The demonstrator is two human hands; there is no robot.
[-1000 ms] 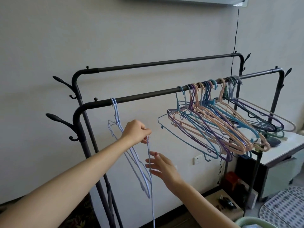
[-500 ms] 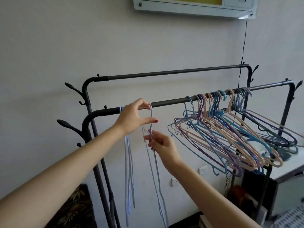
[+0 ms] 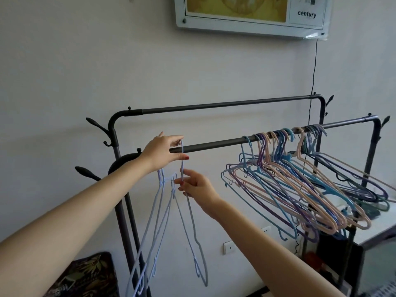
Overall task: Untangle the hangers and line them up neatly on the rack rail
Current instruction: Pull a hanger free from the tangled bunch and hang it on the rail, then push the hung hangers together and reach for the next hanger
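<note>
A black double rack stands against the wall; its front rail runs from left to right. My left hand pinches the hook of a light blue hanger at the rail. My right hand grips the same hanger's neck just below. Another light blue hanger hangs down to the left, its top hidden behind my left hand. A tangled bunch of blue, purple and peach hangers hangs crowded on the right half of the rail.
The rear rail is bare. Branch-shaped pegs stick out at the rack's left post. A framed board hangs on the wall above. A white cabinet stands at right, a patterned cushion lower left.
My left hand has lifted the hanger's hook from below the rail up onto it. My right hand has closed on the neck. The camera has tilted upward.
</note>
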